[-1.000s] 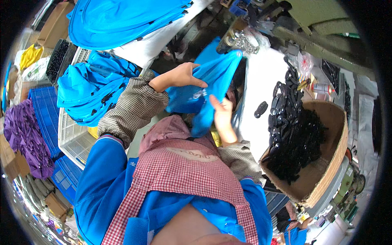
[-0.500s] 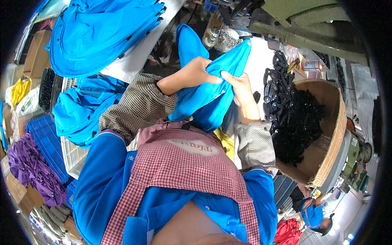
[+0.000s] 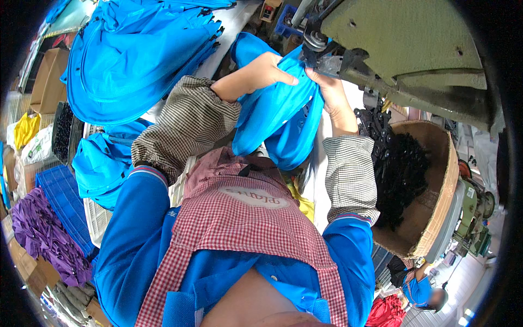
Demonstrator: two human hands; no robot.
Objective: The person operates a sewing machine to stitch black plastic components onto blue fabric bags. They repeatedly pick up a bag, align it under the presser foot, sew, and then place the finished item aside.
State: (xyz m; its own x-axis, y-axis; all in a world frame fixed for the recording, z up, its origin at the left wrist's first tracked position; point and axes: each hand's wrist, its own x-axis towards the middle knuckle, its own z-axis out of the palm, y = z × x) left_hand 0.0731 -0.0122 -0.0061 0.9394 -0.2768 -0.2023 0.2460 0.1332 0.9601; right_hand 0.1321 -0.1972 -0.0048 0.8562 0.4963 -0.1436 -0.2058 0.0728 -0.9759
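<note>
My left hand [image 3: 260,73] grips the top of a bright blue garment [image 3: 275,111] that hangs down over my lap. My right hand [image 3: 327,87] pinches the same garment at its upper right edge, right under the metal head [image 3: 321,52] of a green sewing machine [image 3: 403,49]. Both forearms wear checked sleeve covers over blue sleeves. A red-and-white checked apron [image 3: 239,229] covers my front below the garment.
A big heap of blue garments [image 3: 136,60] lies on the table at upper left, and more blue cloth [image 3: 101,163] fills a white crate. A cardboard box [image 3: 436,185] of small black parts [image 3: 400,174] stands at right. Purple cloth [image 3: 38,234] and a blue crate [image 3: 60,201] are at lower left.
Both hands have lifted the blue garment up and away from my body, bringing its top edge to the machine head. The view has tilted toward the machine.
</note>
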